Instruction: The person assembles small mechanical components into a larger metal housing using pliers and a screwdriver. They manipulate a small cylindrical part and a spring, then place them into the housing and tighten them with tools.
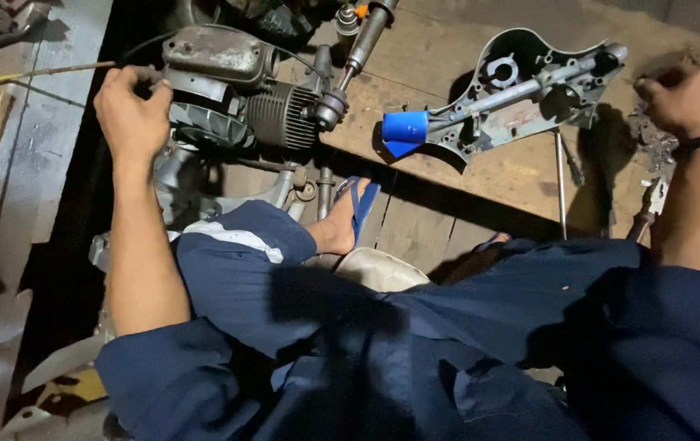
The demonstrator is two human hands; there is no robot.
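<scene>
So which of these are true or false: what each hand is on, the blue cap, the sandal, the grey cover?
1. The left hand rests on the engine. True.
2. The right hand holds the blue cap. False: it is far off at the right, on small metal parts.
3. The grey cover lies on wooden boards. True.
4. The sandal is red. False: it is blue.
</scene>
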